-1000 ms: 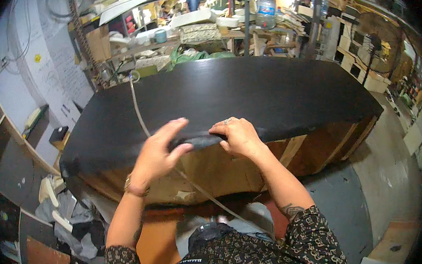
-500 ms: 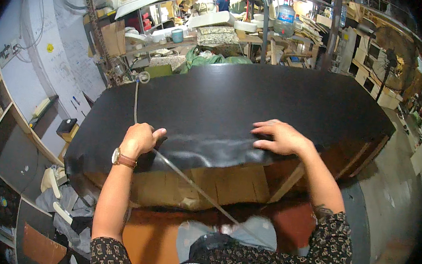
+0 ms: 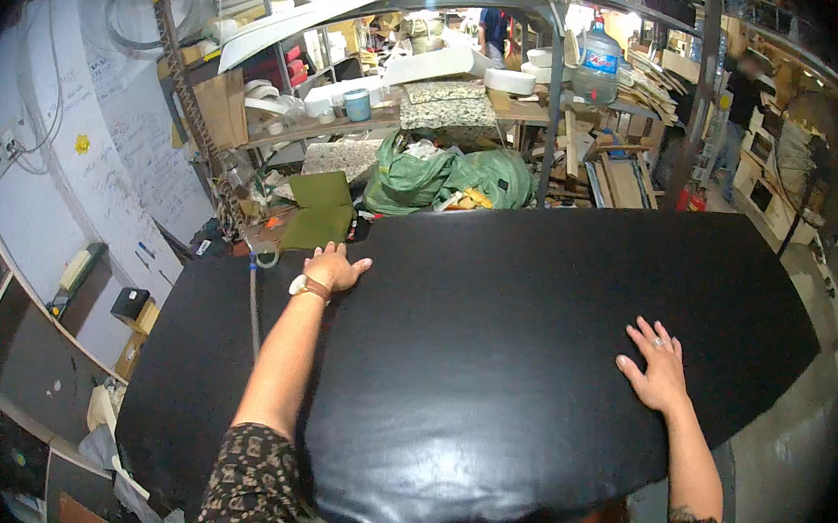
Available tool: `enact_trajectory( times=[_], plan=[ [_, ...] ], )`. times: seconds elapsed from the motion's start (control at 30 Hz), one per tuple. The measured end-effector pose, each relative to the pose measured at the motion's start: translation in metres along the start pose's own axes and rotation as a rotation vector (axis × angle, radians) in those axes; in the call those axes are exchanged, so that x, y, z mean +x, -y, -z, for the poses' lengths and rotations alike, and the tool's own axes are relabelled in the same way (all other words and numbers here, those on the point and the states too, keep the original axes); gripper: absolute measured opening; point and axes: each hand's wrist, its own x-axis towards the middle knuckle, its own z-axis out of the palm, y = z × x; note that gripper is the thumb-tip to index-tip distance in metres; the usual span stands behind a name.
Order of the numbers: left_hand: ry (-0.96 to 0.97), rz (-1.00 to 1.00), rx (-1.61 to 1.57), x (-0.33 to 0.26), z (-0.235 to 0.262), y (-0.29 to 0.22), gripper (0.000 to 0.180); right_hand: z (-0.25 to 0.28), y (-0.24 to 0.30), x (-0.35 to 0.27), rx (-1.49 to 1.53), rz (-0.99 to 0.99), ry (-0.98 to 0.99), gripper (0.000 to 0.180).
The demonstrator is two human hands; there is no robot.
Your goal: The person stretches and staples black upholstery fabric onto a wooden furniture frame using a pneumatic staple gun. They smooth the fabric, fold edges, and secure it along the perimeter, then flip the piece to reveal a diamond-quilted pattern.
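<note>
Black leather sheet (image 3: 531,351) under both palms.
Left hand (image 3: 334,269) at 10 o'clock, right hand (image 3: 657,367) at 3, fingers spread, pressing flat; half a second ago they were gripping its near edge.

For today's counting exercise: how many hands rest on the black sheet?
2. The left hand lies flat near the black sheet's far left edge; the right hand lies flat toward its right side.

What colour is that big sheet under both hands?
Black, slightly glossy; the sheet shows best in the head view.
</note>
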Motion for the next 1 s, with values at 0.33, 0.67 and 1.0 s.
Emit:
enact_trajectory(
  times=[0.33,0.67,1.0],
  plan=[
    [0.068,0.152,-0.139,0.096,-0.005,-0.055,0.115,0.001,0.013,0.016,0.074,-0.042,-0.138,0.048],
    [-0.257,0.16,-0.237,0.075,-0.018,-0.043,0.087,-0.002,0.007,0.01,0.112,-0.033,-0.162,0.044],
    [-0.209,-0.077,-0.193,0.049,-0.023,-0.028,0.071,-0.025,0.084,0.116,-0.073,0.07,0.171,0.082]
  ],
)
